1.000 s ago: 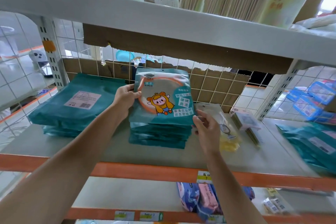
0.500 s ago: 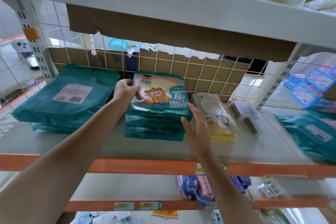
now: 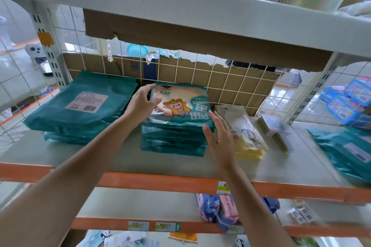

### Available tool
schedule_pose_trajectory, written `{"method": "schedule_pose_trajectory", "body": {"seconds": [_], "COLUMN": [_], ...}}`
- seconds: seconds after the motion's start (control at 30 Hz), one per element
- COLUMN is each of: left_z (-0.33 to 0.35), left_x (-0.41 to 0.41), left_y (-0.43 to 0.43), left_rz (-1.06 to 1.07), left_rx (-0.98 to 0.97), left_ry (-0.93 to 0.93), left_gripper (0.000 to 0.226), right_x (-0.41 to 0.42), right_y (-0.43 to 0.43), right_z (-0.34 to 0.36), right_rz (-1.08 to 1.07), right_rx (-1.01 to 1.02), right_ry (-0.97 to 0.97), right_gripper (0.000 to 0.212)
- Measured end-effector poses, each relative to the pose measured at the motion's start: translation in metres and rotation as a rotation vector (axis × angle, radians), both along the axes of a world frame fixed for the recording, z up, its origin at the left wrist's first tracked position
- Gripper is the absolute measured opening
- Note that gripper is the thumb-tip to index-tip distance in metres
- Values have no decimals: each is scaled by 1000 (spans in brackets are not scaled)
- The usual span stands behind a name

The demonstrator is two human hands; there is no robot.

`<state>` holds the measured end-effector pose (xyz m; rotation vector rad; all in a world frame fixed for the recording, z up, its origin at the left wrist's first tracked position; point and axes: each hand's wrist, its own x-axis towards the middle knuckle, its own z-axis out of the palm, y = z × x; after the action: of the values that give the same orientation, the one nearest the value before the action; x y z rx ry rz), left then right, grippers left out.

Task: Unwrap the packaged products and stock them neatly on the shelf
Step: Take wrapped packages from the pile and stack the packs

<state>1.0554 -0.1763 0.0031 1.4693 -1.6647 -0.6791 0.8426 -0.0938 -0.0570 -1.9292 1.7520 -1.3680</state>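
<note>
A stack of teal packets [image 3: 174, 141] stands mid-shelf on the grey shelf board [image 3: 120, 158]. Its top packet [image 3: 181, 104] shows an orange ring and a cartoon figure and lies flat. My left hand [image 3: 143, 102] holds that packet at its left edge, thumb on the face and fingers round the far left corner. With straight fingers, my right hand [image 3: 218, 136] lies flat against the right side of the stack.
A pile of face-down teal packets [image 3: 84, 106] lies to the left. Yellow packets [image 3: 246, 132], a small card stack [image 3: 275, 130] and more teal packets [image 3: 345, 150] lie to the right. A wire grid with cardboard [image 3: 220, 78] backs the shelf, under an upper shelf [image 3: 180, 12].
The top packet went from tilted up to lying flat on the stack. My right hand let go of its right corner and now lies flat against the stack's side.
</note>
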Motion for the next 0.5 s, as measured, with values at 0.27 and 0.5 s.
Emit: {"method": "schedule_pose_trajectory", "body": {"seconds": [0.27,0.5], "left_z": [5,-10], "left_x": [22,50], "left_y": [32,66], "left_rz": [-44,63], "left_rx": [-201,-261], "left_ry": [-383,-496], "left_gripper": [54,55], "right_x": [-4,14], "right_y": [2,7], "right_z": [33,45], "right_rz": [24,98], "right_rx": [74,37], "right_ry": [474,619], "right_gripper": [58,59]}}
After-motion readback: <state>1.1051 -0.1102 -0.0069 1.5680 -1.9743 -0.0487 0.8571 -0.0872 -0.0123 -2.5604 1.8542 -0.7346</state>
